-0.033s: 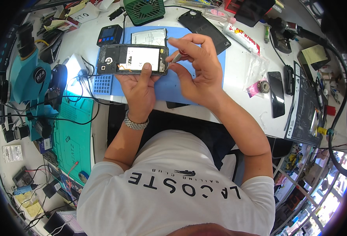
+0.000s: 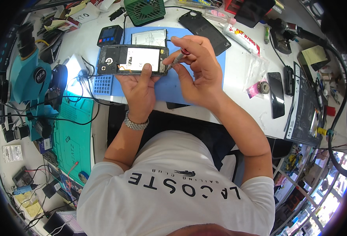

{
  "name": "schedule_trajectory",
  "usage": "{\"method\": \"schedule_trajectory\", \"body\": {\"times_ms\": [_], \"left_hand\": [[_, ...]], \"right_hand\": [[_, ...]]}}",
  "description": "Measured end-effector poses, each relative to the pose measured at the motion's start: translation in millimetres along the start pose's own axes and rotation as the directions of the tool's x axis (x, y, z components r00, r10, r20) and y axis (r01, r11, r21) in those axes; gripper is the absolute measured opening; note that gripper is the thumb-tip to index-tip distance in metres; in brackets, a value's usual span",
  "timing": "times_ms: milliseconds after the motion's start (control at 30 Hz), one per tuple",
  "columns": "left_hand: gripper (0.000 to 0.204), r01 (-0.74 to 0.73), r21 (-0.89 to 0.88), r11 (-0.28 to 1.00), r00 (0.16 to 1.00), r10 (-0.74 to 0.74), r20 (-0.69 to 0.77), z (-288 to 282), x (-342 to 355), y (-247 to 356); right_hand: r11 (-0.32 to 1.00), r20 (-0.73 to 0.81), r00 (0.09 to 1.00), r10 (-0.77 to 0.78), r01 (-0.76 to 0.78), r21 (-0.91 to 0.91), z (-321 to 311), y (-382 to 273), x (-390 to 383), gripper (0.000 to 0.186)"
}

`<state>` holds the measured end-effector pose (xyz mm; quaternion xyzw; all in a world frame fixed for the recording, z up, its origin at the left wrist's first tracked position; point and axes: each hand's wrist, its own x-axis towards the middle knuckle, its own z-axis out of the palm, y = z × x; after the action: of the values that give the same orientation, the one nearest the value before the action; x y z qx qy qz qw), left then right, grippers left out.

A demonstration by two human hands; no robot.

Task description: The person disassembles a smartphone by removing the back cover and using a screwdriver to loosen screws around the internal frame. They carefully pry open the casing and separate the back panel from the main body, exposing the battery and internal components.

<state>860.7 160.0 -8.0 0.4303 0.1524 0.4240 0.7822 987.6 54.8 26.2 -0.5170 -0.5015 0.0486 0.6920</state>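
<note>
My left hand (image 2: 139, 89) holds a smartphone (image 2: 113, 53) with its back off, thumb on the front edge and fingers underneath. A white battery (image 2: 138, 56) and a thin orange cable show inside it. In my right hand (image 2: 205, 70), thumb and fingers pinch a slim grey precision screwdriver (image 2: 177, 59) with a red end. Its tip points down at the phone's right end, though contact is too small to make out. Beyond the phone, a loose silvery battery (image 2: 149, 37) lies on the blue mat (image 2: 165, 88).
A black phone back cover (image 2: 204, 31) and a white-red glue tube (image 2: 242, 39) lie beyond my right hand. A dark phone (image 2: 275, 94) rests further right. At left stand a teal microscope (image 2: 44, 76) and cables; a green fan (image 2: 144, 11) is at the back.
The screwdriver has tilted, and its red end now shows more between my right fingers. My right hand has shifted slightly; the left hand and phone stay put.
</note>
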Motion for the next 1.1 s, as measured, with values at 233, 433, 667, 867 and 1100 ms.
{"method": "schedule_trajectory", "body": {"times_ms": [233, 433, 667, 867, 1100], "left_hand": [[0.060, -0.010, -0.003, 1.000, 1.000, 0.010, 0.010, -4.1, -0.1, -1.9], [0.061, -0.011, 0.014, 1.000, 1.000, 0.011, 0.004, -1.5, -0.3, -1.0], [0.061, 0.005, 0.040, 0.999, 1.000, -0.005, 0.013, -2.8, -0.7, -0.2], [0.062, -0.002, 0.024, 1.000, 1.000, 0.002, 0.014, -1.7, -0.9, 0.0], [0.060, -0.008, 0.025, 1.000, 1.000, 0.007, 0.016, -2.1, -0.9, -2.0]], "right_hand": [[0.999, 0.022, 0.999, 0.026, -0.025, -0.032, 0.5, 6.1, -2.1, 0.066], [0.995, 0.021, 0.996, 0.085, -0.086, 0.058, 3.9, 3.3, -5.9, 0.069], [0.995, 0.009, 0.996, 0.083, -0.084, 0.053, 6.8, 6.6, -7.2, 0.069], [0.998, -0.002, 0.998, 0.060, -0.060, 0.036, 8.0, 6.3, -5.4, 0.064], [0.984, 0.020, 0.999, -0.035, 0.038, -0.174, -0.8, 2.7, -3.8, 0.054]]}}
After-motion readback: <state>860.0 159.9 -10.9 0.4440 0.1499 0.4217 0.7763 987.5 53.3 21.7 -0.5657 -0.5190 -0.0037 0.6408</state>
